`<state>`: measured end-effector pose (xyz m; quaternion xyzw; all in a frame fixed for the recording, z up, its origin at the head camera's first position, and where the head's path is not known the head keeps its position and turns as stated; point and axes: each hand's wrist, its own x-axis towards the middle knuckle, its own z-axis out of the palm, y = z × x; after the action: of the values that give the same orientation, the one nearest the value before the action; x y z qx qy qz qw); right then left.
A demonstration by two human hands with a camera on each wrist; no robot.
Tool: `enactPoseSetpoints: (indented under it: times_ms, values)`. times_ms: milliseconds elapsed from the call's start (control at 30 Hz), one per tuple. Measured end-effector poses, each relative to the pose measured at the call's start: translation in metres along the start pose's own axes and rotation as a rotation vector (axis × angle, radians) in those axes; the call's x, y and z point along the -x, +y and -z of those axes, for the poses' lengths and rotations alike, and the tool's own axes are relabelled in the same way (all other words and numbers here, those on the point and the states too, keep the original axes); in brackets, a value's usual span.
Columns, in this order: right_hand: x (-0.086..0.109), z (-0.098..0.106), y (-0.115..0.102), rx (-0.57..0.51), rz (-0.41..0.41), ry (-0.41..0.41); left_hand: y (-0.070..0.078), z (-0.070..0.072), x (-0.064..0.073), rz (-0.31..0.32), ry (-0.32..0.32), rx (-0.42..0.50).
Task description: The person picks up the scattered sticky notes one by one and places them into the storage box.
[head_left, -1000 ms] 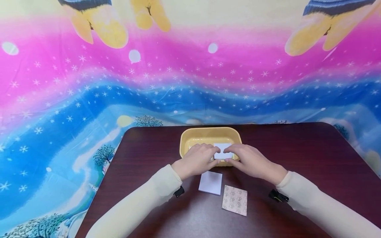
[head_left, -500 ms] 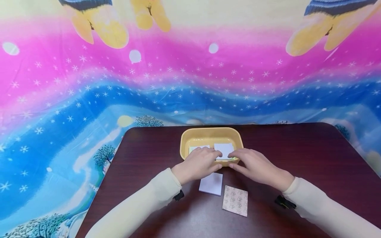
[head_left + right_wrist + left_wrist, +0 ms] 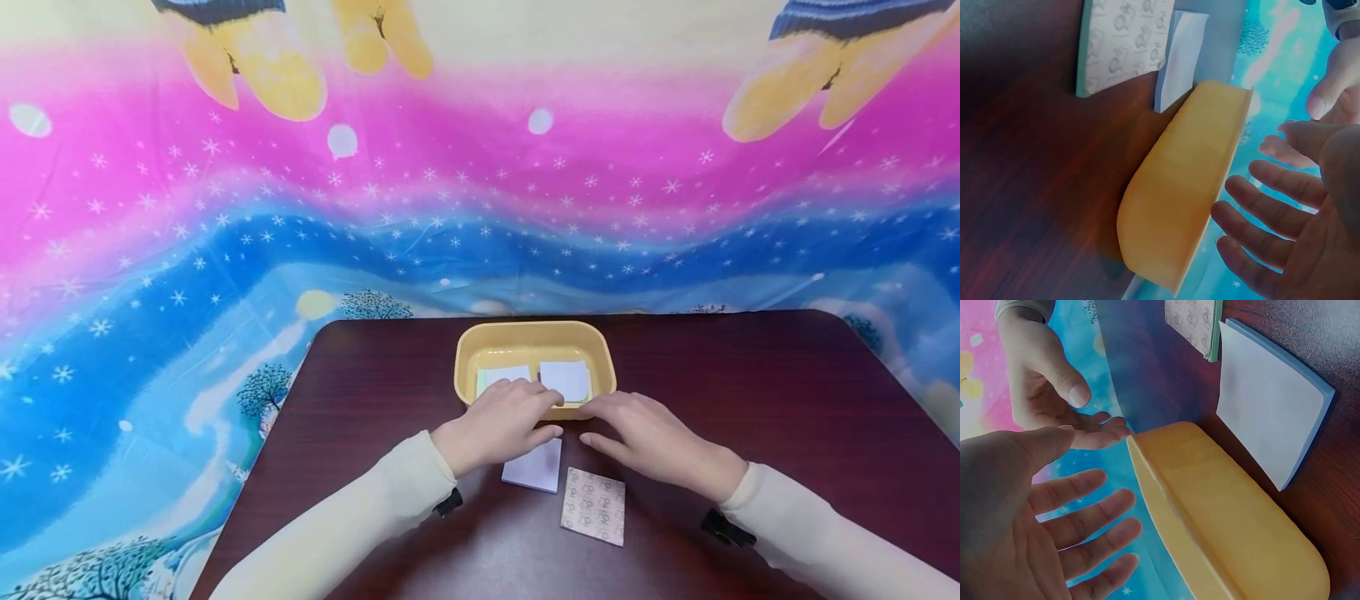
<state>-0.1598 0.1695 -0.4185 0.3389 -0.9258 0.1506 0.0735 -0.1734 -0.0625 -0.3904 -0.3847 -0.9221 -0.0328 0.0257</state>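
My left hand [image 3: 502,425] is over the near left rim of a yellow plastic bin [image 3: 532,327], its fingers apart and loosely bent with nothing in them. Near the bin's front right corner is my right hand [image 3: 648,435], also holding nothing, thumb and fingers spread. Inside the bin lie two pale paper pads side by side: a left pad [image 3: 504,375], partly hidden by my left hand, and a right pad [image 3: 564,382]. In front of the bin, a white pad [image 3: 1272,400] with bluish edges lies on the table, partly under my left hand in the head view.
A square pad [image 3: 592,507] with a printed pattern on top and a green edge lies nearer to me, right of the white pad. The dark wooden table [image 3: 772,383] ends at a colourful snowflake-print cloth [image 3: 480,183] behind.
Both hands have drawn back toward me from the pads in the bin, the right one also moving rightward. More of both pads in the bin now shows.
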Motion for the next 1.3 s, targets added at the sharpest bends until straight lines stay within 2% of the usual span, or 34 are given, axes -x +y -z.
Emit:
enactPoseSetpoints:
  times_ms: [300,533,800,1100,1300]
  values:
    - [0.009,-0.01,-0.001,0.014,0.028,-0.034,0.009,-0.002,0.004,-0.023,-0.018,-0.015]
    - [0.017,-0.019,0.0,-0.007,0.008,-0.092,0.014,-0.007,0.008,-0.048,-0.046,-0.005]
    - [0.024,-0.03,-0.001,-0.029,0.027,-0.105,0.017,-0.013,0.01,-0.068,-0.061,-0.023]
    - [0.03,-0.039,-0.004,0.013,-0.003,-0.125,0.017,-0.022,0.012,-0.086,-0.065,-0.047]
    - [0.033,-0.044,-0.005,0.06,-0.041,-0.153,0.019,-0.028,0.015,-0.082,-0.09,-0.066]
